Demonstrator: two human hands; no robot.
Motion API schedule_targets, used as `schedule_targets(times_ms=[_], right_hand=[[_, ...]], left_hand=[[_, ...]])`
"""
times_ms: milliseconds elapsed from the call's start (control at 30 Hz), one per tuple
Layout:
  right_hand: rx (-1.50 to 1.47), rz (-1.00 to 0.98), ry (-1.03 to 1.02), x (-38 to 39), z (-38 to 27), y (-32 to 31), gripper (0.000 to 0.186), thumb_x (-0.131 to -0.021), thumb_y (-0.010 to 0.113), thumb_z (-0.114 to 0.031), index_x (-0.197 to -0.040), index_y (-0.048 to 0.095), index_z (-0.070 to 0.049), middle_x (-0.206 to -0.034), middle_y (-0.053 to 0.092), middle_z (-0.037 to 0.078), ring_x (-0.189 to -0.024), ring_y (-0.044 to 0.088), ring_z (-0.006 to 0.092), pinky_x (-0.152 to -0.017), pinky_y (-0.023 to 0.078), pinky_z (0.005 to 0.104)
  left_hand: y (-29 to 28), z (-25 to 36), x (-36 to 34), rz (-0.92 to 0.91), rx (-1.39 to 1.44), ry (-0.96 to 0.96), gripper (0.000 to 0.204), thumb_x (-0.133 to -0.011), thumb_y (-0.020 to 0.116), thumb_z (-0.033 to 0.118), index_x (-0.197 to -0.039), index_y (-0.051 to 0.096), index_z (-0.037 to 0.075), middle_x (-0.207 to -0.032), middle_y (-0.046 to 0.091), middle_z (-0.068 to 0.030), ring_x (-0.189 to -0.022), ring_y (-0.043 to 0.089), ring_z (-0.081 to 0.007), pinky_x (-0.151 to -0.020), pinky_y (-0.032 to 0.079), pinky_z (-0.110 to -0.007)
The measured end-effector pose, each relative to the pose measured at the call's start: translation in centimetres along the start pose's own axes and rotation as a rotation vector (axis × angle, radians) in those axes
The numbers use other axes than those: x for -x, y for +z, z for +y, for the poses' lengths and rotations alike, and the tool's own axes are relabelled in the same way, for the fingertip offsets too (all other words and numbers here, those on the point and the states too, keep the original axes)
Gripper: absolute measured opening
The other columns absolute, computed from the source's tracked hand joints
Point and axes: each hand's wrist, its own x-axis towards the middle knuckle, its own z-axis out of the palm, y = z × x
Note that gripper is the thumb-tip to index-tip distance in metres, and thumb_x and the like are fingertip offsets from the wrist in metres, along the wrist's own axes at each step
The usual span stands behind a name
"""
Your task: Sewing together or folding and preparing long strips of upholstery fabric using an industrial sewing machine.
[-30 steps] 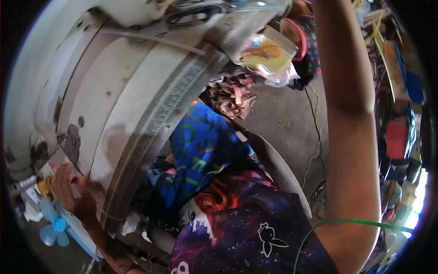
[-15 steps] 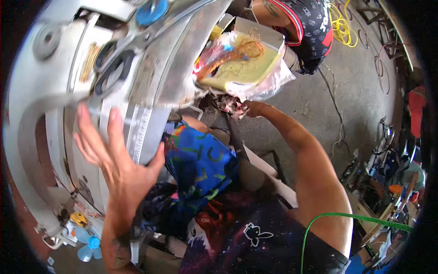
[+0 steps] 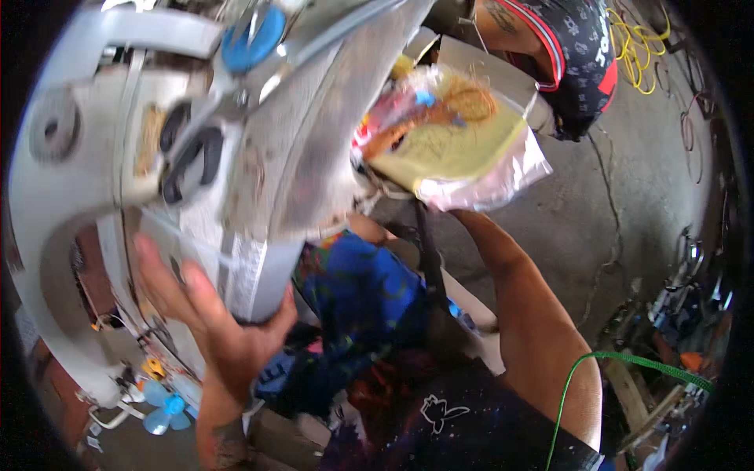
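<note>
My left hand is open at the front edge of a pale machine table. Its fingers reach over the top and its thumb is apart, beside a ruler strip. Motion smears the fingertips. Just beyond them lie scissors with black handles. From the lower right my right forearm reaches forward. The right hand itself is hidden beneath a yellow, plastic-edged tray-like piece, which bears tangled orange threads and coloured scraps. Blue printed cloth lies across my lap.
A blue round dish and a grey wheel-like disc are on the machine table. Another person sits at the upper right. A yellow cord lies on the floor beyond. A small blue fan stands lower left; a green cord crosses lower right.
The view has shifted, so the table and tray sit differently in the picture. My right hand, earlier visible at a crumpled patterned cloth, is now hidden under the tray. My left hand stays at the table edge.
</note>
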Motion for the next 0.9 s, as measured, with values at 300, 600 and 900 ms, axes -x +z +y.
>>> schedule_targets(times_ms=[300, 600, 900], right_hand=[[-0.529, -0.402, -0.215, 23.6, -5.8, -22.5, 0.021, -0.094, 0.074, -0.016, -0.104, 0.079, 0.002, -0.091, 0.080, 0.014, -0.082, 0.077, 0.0232, -0.070, 0.063, 0.0387], [-0.750, -0.460, -0.741, 37.0, -19.0, -42.4, 0.040, -0.105, 0.073, -0.038, -0.100, 0.078, 0.001, -0.084, 0.077, 0.010, -0.070, 0.074, 0.0159, -0.052, 0.058, 0.0284], [-1.117, -0.461, -0.570, 32.3, -29.6, -38.0, 0.086, -0.109, 0.045, -0.070, -0.147, 0.059, 0.005, -0.115, 0.075, 0.015, -0.098, 0.074, 0.0238, -0.084, 0.061, 0.0357]], left_hand=[[0.7, 0.7, 1.5, 0.320, 0.177, 0.044, 0.113, -0.070, 0.098, 0.031, -0.167, 0.041, 0.014, -0.174, 0.028, -0.0276, -0.158, 0.032, -0.0449, -0.123, 0.020, -0.071], [-0.5, 9.0, 4.3, 0.010, 1.969, -0.027, 0.051, -0.101, 0.074, 0.001, -0.148, 0.056, -0.004, -0.131, 0.070, -0.0119, -0.113, 0.069, -0.0124, -0.094, 0.059, -0.030], [-1.9, 4.2, 11.7, 0.444, 1.896, -0.585, 0.020, -0.108, 0.069, 0.012, -0.110, 0.075, -0.007, -0.098, 0.080, -0.0079, -0.085, 0.074, -0.0105, -0.075, 0.061, -0.028]])
